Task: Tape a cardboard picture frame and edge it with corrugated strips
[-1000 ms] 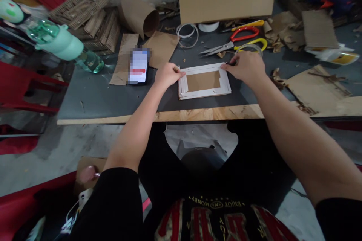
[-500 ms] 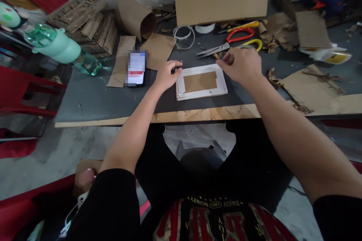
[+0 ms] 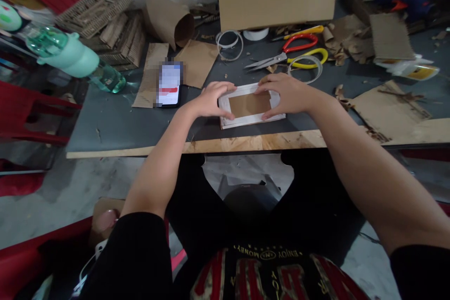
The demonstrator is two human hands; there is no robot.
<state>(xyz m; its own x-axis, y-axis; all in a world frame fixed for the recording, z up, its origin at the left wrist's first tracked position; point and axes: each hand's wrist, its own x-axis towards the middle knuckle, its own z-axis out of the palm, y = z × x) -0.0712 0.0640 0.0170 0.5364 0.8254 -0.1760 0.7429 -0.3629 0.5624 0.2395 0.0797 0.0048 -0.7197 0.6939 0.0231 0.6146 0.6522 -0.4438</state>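
A flat rectangular piece with a white paper border (image 3: pixel 246 123) and a brown cardboard middle (image 3: pixel 248 104) lies on the table in front of me. My left hand (image 3: pixel 213 100) rests over its left end, with fingers along the far side and the thumb on the near part of the border. Over the right end is my right hand (image 3: pixel 288 94), its fingertips and thumb spread apart on the border. Both hands touch the piece with a wide gap between thumb and fingers. Part of its right end is hidden under my right hand.
Scissors (image 3: pixel 269 61) with red handles, yellow-handled pliers (image 3: pixel 309 58) and a ring of wire (image 3: pixel 320 72) lie behind the piece. A phone (image 3: pixel 169 84) and green bottle (image 3: pixel 77 58) are at left. Cardboard scraps (image 3: pixel 390 105), glue bottle (image 3: pixel 415 68) and glue gun (image 3: pixel 404 2) are at right.
Both hands have come down onto the white-bordered piece. My right hand moved left and nearer to me, uncovering the wire ring; my left hand spread over the left end.
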